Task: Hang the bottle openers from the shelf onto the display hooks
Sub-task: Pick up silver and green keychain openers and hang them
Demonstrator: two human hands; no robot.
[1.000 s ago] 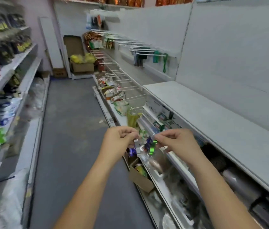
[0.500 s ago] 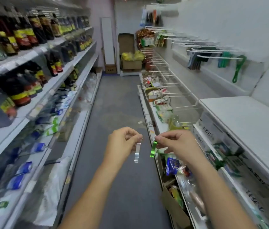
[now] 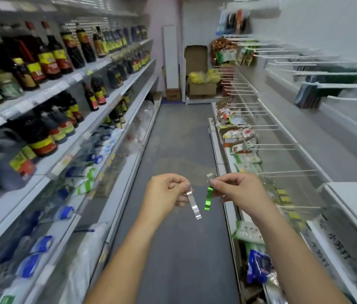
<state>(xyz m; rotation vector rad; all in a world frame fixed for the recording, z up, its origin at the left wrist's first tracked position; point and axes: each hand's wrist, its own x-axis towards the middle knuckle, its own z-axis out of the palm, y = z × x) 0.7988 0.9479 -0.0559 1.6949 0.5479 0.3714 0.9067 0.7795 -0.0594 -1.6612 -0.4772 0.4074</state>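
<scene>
My left hand pinches the ring of a silver bottle opener, which dangles below my fingers over the aisle floor. My right hand pinches a green bottle opener by its top, and it hangs straight down a little to the right of the silver one. The two openers do not touch. White wire display hooks jut out from the wall panel at the upper right, some carrying dark and green items. A white shelf shows at the right edge.
Shelves of dark sauce bottles line the left side. Lower wire hooks and snack packets run along the right. Cardboard boxes with yellow bags stand at the aisle's far end. The grey floor runs between.
The view has swung left from the right-hand shelf to face down the aisle. My hands have come away from the shelf, each holding one opener, and have drawn slightly apart.
</scene>
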